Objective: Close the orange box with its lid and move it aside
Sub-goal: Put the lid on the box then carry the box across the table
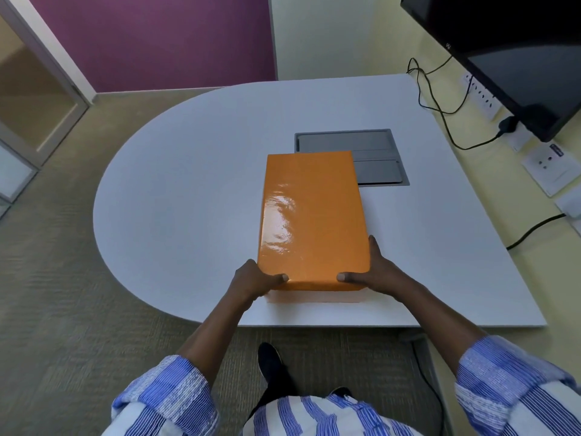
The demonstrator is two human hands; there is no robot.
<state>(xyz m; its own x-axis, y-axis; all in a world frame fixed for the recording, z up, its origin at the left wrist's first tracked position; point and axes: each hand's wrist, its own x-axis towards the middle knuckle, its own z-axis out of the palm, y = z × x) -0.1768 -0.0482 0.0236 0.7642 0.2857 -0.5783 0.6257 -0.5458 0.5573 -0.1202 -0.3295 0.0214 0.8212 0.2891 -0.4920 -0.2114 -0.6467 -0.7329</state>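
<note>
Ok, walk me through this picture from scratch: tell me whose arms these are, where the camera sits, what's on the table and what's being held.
There is no machine here. A person wears one wide-angle camera on the head, looking forward and down, so the arms entering from the bottom are the wearer's own, in rolled striped sleeves.

On the white table stands an orange box with its glossy orange lid seated on top; a strip of the box shows below the lid at the near end. Behind it a grey hatch is set flush into the tabletop.

The left hand grips the near left corner of the lid, and the right hand the near right corner, thumbs on top and fingers along the sides. At the right are a dark monitor, cables and wall sockets.
</note>
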